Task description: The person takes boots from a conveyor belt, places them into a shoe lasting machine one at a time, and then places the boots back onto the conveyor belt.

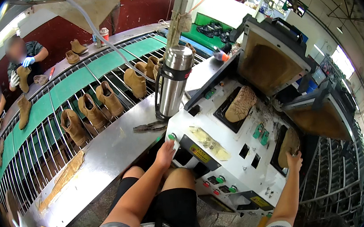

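Observation:
My right hand (294,160) grips the near end of a tan boot (289,141), which lies in the right-hand black-edged recess of a white machine (240,162). What appears to be its sole faces up. Stretched out at the machine's left corner, my left hand (165,154) holds nothing; its fingertips are by a green push button (172,136). A second boot (241,103) with a patterned sole facing up sits in the other recess. Behind the recesses, two hinged covers, the left one (267,58) and the right one (322,118), are raised.
A steel thermos (174,81) stands on the metal ledge (119,151) left of the machine. Several tan boots (110,99) rest along a roller conveyor with a green belt (59,88). Co-workers (26,63) wearing gloves stand across it. A dark rack (330,173) is at right.

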Demonstrator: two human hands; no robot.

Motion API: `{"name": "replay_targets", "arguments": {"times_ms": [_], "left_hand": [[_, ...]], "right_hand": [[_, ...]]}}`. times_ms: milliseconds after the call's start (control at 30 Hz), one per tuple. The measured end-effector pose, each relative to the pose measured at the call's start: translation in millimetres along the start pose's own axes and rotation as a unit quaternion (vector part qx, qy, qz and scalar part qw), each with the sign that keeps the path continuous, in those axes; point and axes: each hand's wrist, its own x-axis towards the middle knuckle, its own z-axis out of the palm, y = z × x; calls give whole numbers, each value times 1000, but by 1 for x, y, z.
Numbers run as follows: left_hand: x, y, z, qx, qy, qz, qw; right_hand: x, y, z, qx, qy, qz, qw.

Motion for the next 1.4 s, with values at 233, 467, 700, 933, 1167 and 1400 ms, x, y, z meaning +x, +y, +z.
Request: {"name": "replay_targets", "arguments": {"times_ms": [233, 467, 700, 933, 1167, 1400], "left_hand": [[-66, 60, -109, 119, 165, 82, 976], [-132, 104, -149, 129, 245, 109, 955], [-152, 72, -170, 203, 240, 132, 940], [-160, 65, -106, 370, 49, 112, 921], [-188, 67, -7, 255, -295, 60, 919], [-231, 183, -123, -251, -205, 44, 945]], "right_hand": [[50, 23, 25, 189, -107, -7, 976], [29, 19, -1, 142, 63, -63, 986], [-56, 85, 76, 111, 304, -24, 946], [-139, 57, 91, 253, 312, -139, 905], [-336, -16, 103, 655, -249, -309, 644], [-513, -147, 126, 389, -535, -504, 556]]}}
